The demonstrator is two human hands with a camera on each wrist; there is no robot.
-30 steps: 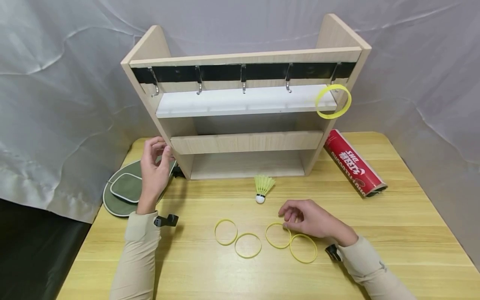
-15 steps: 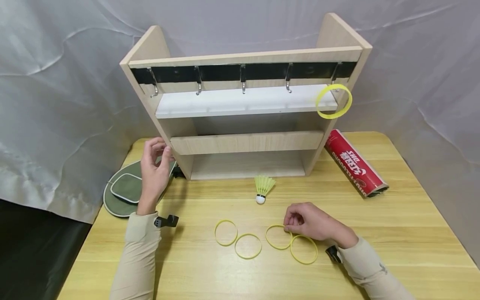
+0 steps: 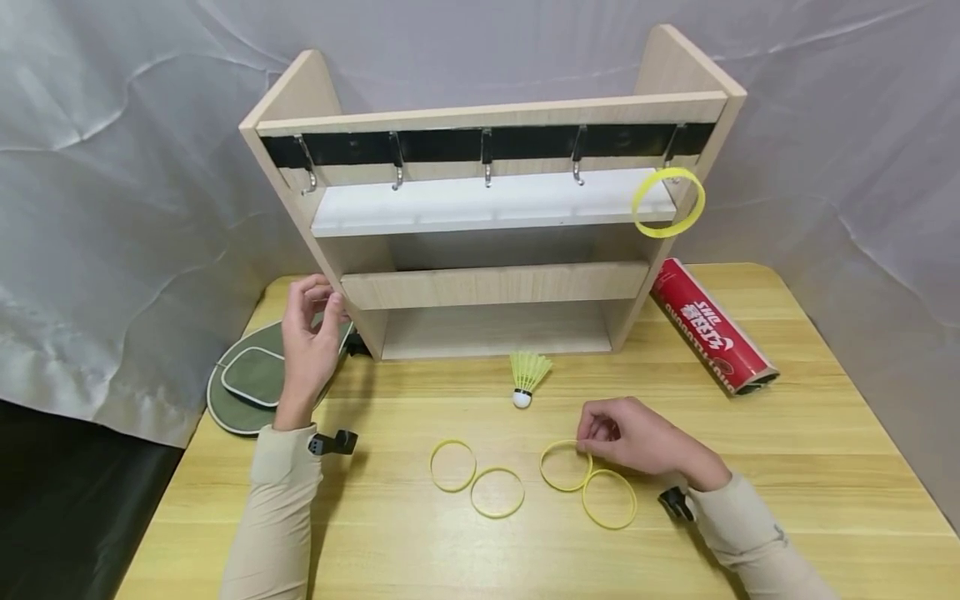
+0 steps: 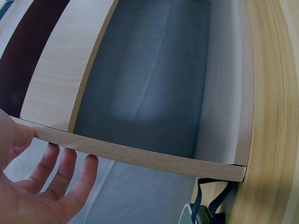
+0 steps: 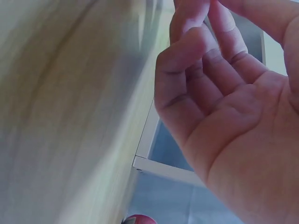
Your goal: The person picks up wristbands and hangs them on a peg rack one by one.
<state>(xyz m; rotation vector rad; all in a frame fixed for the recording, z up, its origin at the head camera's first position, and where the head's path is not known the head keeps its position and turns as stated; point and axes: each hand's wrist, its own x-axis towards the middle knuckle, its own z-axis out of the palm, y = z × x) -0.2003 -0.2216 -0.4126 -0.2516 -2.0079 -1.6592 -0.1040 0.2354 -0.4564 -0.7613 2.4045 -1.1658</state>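
Note:
In the head view my left hand (image 3: 306, 354) grips the left side panel of a wooden shelf (image 3: 491, 286). The left wrist view has the thumb at the panel's front edge and the fingers (image 4: 88, 172) on its outer face. My right hand (image 3: 641, 437) pinches the upper right edge of a yellow ring (image 3: 542, 469) low over the table. Touching or close beside it lies a second yellow ring (image 3: 611, 527). Two more, one ring (image 3: 431, 468) and another ring (image 3: 497, 517), lie to the left. In the right wrist view the fingertips are cut off at the top.
A yellow ring (image 3: 702, 202) hangs from the rightmost of several metal hooks (image 3: 398, 172) on the shelf. A yellow shuttlecock (image 3: 529, 371) lies before the shelf. A red shuttlecock tube (image 3: 712, 329) lies right, a green case (image 3: 251, 375) left.
My right hand has closed its fingertips on the ring and shifted it slightly right and away from me. The left hand stays on the shelf panel.

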